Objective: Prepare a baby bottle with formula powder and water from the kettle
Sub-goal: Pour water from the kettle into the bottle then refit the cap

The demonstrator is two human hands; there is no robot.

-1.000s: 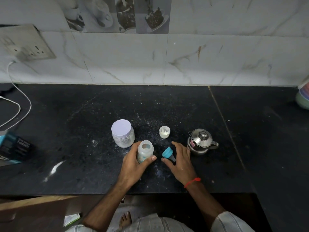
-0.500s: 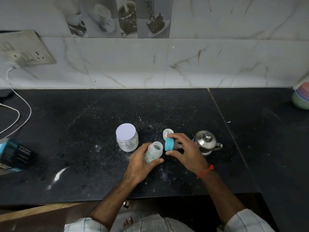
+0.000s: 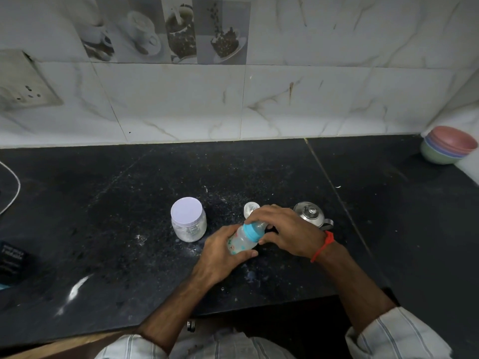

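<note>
My left hand (image 3: 220, 252) grips a clear baby bottle (image 3: 239, 242), tilted with its neck toward the upper right. The bottle's blue nipple ring (image 3: 252, 230) sits on its neck, and my right hand (image 3: 287, 233) is closed over it from the right. A clear formula jar (image 3: 188, 224) with a white lid stands just left of my hands. The small steel kettle (image 3: 309, 213) with its lid on stands right behind my right hand. A small clear cap (image 3: 250, 209) shows above my right fingers.
Black counter (image 3: 116, 203) dusted with spilled white powder. Stacked coloured bowls (image 3: 447, 145) stand at the far right corner. A dark box (image 3: 13, 260) lies at the left edge, with a white cable (image 3: 14, 193) above it. A wall socket (image 3: 23, 84) is on the tiled wall.
My right hand picked up the blue ring from the counter and brought it onto the bottle's neck. My left hand lifted and tilted the bottle.
</note>
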